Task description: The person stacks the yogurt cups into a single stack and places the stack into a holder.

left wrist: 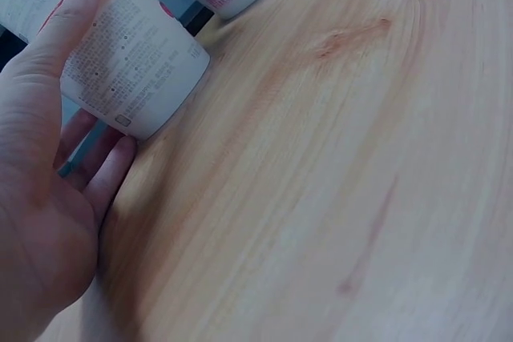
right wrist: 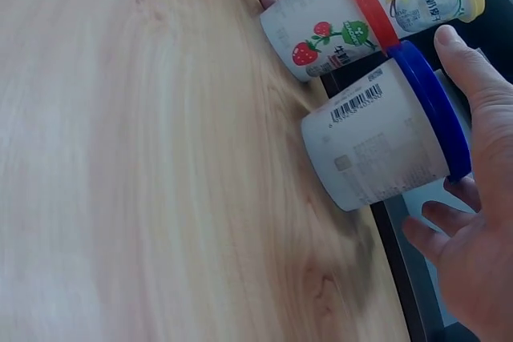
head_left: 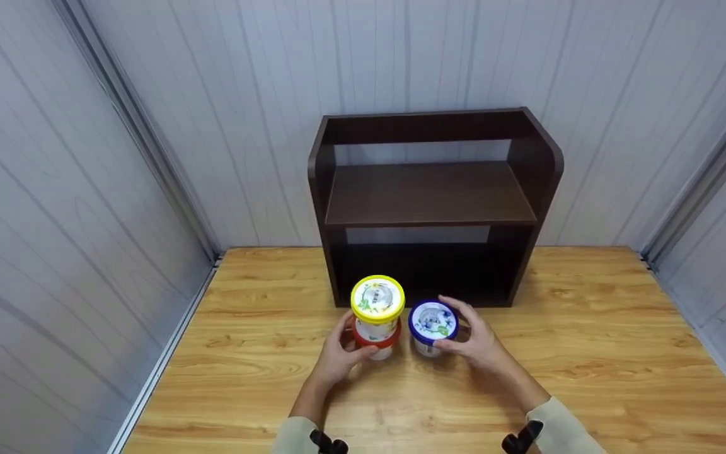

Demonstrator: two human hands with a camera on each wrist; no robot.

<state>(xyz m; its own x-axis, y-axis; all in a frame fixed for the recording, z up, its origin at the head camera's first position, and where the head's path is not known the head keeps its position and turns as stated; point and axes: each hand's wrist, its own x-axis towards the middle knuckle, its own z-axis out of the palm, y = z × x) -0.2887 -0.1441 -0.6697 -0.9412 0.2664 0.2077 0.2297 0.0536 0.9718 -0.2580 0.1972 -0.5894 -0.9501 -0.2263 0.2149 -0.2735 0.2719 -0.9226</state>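
Two paper tubs stand stacked, a yellow-lidded tub (head_left: 377, 299) on top of a red-lidded tub (left wrist: 136, 58) with strawberries printed on its side. Around the lower one my left hand (head_left: 336, 360) curls, thumb on the red lid and fingertips behind the white wall. To the right is a blue-lidded tub (head_left: 433, 321), upright, with a barcode facing the right wrist view. My right hand (head_left: 481, 343) holds it at the lid from the right, thumb in front and fingers at the back. In the right wrist view, the blue lid sits right beside the red one.
Behind the tubs stands a dark brown two-level shelf (head_left: 432, 192), its lower front edge close to them. Everything rests on a wood-grain table (head_left: 249, 378). Pale panelled walls (head_left: 275, 94) enclose the back and both sides.
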